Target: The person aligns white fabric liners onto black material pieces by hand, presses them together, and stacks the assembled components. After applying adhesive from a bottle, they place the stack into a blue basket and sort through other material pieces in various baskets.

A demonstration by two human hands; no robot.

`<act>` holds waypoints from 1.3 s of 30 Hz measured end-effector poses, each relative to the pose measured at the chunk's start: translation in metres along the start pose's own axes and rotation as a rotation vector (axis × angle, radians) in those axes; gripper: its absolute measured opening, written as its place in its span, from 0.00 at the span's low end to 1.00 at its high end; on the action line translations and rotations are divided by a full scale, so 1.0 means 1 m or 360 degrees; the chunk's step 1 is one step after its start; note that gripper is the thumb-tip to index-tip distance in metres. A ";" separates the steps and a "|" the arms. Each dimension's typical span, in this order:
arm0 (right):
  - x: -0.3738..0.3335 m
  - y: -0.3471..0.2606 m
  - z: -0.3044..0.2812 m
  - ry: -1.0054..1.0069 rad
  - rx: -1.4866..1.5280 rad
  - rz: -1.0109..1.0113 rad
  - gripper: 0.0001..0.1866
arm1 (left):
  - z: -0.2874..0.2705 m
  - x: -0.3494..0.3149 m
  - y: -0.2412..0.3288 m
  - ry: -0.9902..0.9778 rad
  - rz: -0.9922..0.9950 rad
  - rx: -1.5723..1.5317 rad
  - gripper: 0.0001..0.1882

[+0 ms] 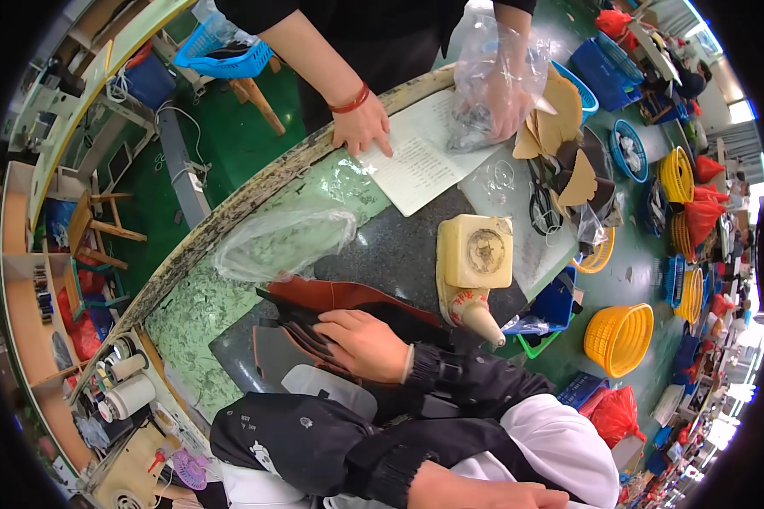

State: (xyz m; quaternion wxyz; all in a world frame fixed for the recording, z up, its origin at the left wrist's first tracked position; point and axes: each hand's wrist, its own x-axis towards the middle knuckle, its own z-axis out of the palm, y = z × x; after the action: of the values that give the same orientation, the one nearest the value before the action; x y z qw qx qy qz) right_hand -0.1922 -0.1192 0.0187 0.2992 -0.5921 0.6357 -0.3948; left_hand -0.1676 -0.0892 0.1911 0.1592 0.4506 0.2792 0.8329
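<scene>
My right hand [363, 343] lies palm down on dark leather pieces [297, 318], its fingers extended and a little apart. A reddish-brown leather piece [339, 293] sits just beyond it. Grey-black pieces [273, 352] are stacked at its left, and a translucent plastic box [331, 388] is on the near side. My left hand [509, 495] is low in the view, cut off by the lower edge. It points right over white clothing, and its fingers show too little to read. Black sleeves cover both my forearms.
Across the table, another person's hands rest on a handwritten notebook [424, 174] and a clear plastic bag [488, 93]. A cream container with a cone-shaped spout [481, 254] stands right of centre. A crumpled plastic bag [284, 242] lies left. Yellow baskets [618, 339] stand on the green floor.
</scene>
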 end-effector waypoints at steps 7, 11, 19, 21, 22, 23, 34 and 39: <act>-0.041 0.013 -0.022 -0.0148 -0.0174 0.0026 0.17 | 0.025 0.016 -0.031 0.0177 -0.0122 0.0640 0.27; -0.048 0.015 -0.024 -0.0190 -0.0217 0.0038 0.17 | 0.013 0.015 -0.007 0.0137 -0.0116 0.0573 0.30; -0.050 -0.007 -0.056 -0.0170 -0.0305 -0.0031 0.16 | 0.015 0.017 0.015 0.0184 0.0078 0.0513 0.32; -0.055 -0.014 -0.076 -0.0203 -0.0296 -0.0052 0.16 | 0.017 0.018 0.021 0.0150 0.0060 0.0563 0.32; -0.059 -0.017 -0.089 -0.0232 -0.0286 -0.0059 0.16 | 0.017 0.019 0.022 0.0110 0.0043 0.0600 0.32; -0.062 -0.021 -0.103 -0.0258 -0.0280 -0.0068 0.17 | 0.017 0.020 0.022 0.0067 0.0026 0.0640 0.32; -0.073 -0.066 -0.235 -0.0283 -0.0522 -0.0168 0.19 | 0.050 0.088 0.066 -0.0481 -0.0907 0.0775 0.20; -0.107 -0.084 -0.243 -0.0515 -0.0555 -0.0083 0.19 | 0.072 0.107 0.058 -0.0510 -0.1023 0.0791 0.21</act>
State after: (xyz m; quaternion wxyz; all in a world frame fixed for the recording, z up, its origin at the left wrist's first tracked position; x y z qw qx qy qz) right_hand -0.3422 0.0233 0.2048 0.2799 -0.7066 0.6226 -0.1865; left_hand -0.1664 -0.0571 0.3291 0.3383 0.4889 0.5690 0.5681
